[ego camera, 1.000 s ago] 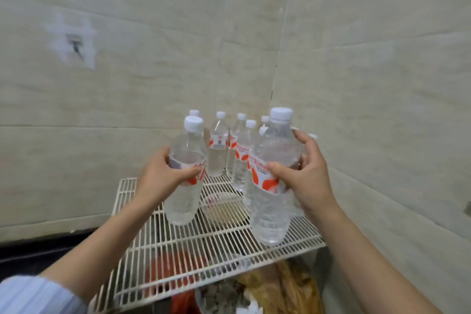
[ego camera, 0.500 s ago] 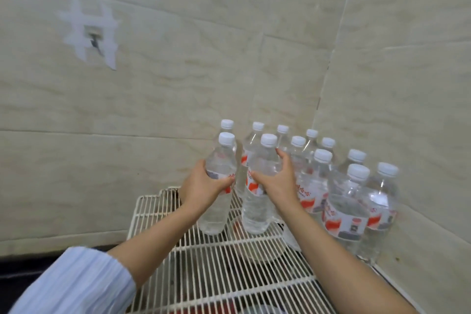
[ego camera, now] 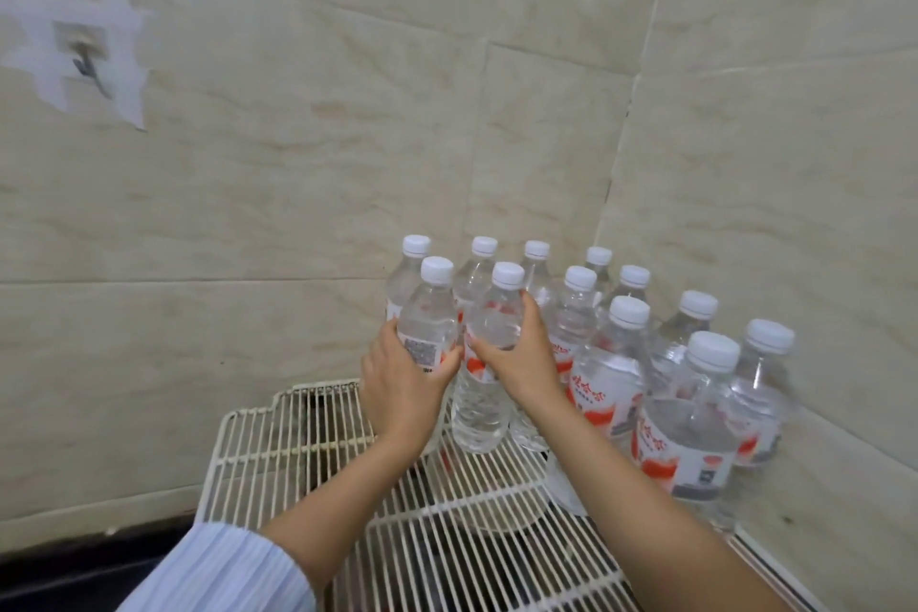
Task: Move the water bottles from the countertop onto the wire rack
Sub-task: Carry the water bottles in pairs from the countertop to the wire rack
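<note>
My left hand (ego camera: 402, 383) grips a clear water bottle (ego camera: 428, 323) with a white cap and red-white label, standing on the white wire rack (ego camera: 278, 437). Beside it, my right hand (ego camera: 516, 358) grips a second such bottle (ego camera: 489, 393), its base on the rack wires. Both bottles stand upright at the left front of a cluster of several more bottles (ego camera: 611, 363) that fills the rack's far right corner. My left fingers wrap the label; my right hand curls round the bottle's shoulder.
Tiled walls (ego camera: 298, 164) close the rack in at the back and right, meeting in a corner. A taped hook (ego camera: 84, 60) sits high on the left wall. A bowl (ego camera: 497, 507) shows dimly beneath the wires. Bare rack wires lie left and near me.
Both hands have carried their bottles forward and down onto the rack, setting them against the cluster. The view has swung right, so more bottles show at the corner.
</note>
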Motion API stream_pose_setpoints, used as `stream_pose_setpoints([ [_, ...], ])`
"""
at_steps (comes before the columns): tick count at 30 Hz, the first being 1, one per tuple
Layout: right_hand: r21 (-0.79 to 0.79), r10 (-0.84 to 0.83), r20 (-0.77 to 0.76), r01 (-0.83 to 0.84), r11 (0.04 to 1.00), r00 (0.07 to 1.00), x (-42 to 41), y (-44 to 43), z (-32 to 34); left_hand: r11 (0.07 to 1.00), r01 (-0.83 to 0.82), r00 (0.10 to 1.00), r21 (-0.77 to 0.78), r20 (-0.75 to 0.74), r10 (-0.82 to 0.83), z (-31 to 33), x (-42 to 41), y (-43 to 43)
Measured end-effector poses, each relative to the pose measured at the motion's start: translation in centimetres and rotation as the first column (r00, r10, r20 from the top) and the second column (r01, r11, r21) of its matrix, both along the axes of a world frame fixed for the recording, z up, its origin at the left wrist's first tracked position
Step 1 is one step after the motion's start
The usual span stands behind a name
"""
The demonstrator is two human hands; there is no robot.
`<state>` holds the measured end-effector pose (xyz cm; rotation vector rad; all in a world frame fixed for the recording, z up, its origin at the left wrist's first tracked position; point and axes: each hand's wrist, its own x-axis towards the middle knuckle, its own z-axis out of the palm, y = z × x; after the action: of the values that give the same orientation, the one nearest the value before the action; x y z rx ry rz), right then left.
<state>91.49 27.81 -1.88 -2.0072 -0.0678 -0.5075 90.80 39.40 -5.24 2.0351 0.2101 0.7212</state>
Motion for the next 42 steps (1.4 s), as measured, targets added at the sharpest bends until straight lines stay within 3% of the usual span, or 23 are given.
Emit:
stream_pose_setpoints([
  [7, 0.019, 0.024, 0.001, -0.024, 1.0, 1.0, -0.6, -0.1, 0.0, 1.0, -0.008, 1.0, -0.002, 0.02, 0.008, -0.5, 0.3, 0.1],
  [14, -0.008, 0.036, -0.041, -0.036, 0.999, 0.999, -3.0, -0.3, -0.9, 0.993, 0.056, 0.973, 0.104, -0.228, -0.031, -2.1, -1.5, 1.3],
  [19, 0.05, 0.011, -0.105, -0.005, 0.999, 0.994, -4.1, 0.2, -2.1, 0.988, 0.025, 0.956, 0.15, -0.293, 0.02, -1.9, -4.8, 3.0],
  [25, 0.027, 0.071, -0.273, -0.066, 0.997, 0.959, -4.5, -0.2, -4.7, 0.989, -0.075, 0.962, 0.129, -0.251, 0.106, -0.4, -10.3, 5.0],
  [35, -0.012, 0.249, -0.302, -0.265, 0.964, 0.92, -13.9, -0.7, -4.4, 0.944, -0.322, 0.919, 0.073, -0.215, 0.33, -0.2, -23.0, 5.3],
  [42, -0.04, 0.447, -0.281, -0.475, 0.879, 0.849, -20.8, 3.1, -4.7, 0.815, -0.573, 0.764, 0.084, -0.304, 0.569, -2.7, -34.3, 7.5],
])
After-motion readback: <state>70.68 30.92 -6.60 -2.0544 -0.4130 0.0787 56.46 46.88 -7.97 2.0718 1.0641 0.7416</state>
